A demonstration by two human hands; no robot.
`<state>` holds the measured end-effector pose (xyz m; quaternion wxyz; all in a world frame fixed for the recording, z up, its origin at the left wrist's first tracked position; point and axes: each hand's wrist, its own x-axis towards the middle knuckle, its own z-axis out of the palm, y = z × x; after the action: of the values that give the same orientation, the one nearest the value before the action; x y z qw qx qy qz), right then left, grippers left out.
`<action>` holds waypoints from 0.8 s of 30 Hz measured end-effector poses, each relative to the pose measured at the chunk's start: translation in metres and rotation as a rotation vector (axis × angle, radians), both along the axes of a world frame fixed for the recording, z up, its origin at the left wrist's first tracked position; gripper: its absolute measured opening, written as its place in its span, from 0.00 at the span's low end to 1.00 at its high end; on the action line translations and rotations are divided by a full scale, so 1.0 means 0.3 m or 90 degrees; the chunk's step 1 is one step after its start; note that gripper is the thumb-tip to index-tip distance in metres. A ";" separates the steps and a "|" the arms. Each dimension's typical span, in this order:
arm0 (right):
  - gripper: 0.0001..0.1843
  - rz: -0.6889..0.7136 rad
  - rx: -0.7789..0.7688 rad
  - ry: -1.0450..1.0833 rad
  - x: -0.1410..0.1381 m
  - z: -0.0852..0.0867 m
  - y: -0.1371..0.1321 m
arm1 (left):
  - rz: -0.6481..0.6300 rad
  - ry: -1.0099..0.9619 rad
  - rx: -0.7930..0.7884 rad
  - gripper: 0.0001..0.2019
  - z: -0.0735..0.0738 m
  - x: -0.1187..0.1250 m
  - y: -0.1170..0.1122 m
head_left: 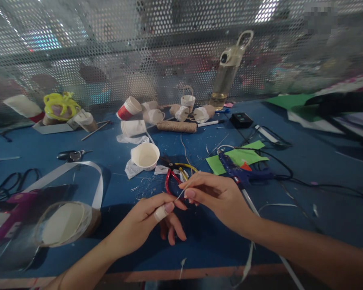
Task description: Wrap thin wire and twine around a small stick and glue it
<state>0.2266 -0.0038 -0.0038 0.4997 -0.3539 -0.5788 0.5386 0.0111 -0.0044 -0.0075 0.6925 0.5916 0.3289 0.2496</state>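
A thin strand of twine (pixel 180 194) runs between my two hands above the near middle of the table. My left hand (pixel 153 217), with white tape around its thumb, pinches one part of it between thumb and forefinger, the other fingers hanging loosely. The fingertips of my right hand (pixel 220 197) pinch the strand just to the right. Behind the hands, a spool of brown twine (pixel 177 127) lies on its side with a loose line trailing toward me. Red-handled pliers (pixel 168 180) and a yellow-handled tool (pixel 186 165) lie just beyond my fingers, partly covered. A white paper cup (pixel 145 156) stands left of them.
A blue glue gun (pixel 245 173) with its cord lies right, on green paper (pixel 220 163). Left are a purple glue gun (pixel 15 209) and a large wrapped cup with a ribbon handle (pixel 65 225). Small wrapped cups (pixel 202 114) and a bottle (pixel 226 76) line the mesh screen.
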 end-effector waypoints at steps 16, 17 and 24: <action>0.05 -0.012 -0.017 0.008 -0.003 -0.007 0.004 | 0.050 0.145 0.198 0.09 -0.013 -0.001 -0.013; 0.05 -0.012 -0.017 0.004 -0.002 -0.007 0.005 | 0.051 0.138 0.200 0.09 -0.016 -0.002 -0.013; 0.03 0.017 0.012 0.028 -0.001 -0.013 0.001 | 0.049 0.041 0.066 0.11 -0.013 0.002 -0.014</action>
<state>0.2263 -0.0035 -0.0077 0.5086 -0.3294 -0.5775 0.5471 0.0117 -0.0087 -0.0114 0.6402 0.6211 0.3600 0.2735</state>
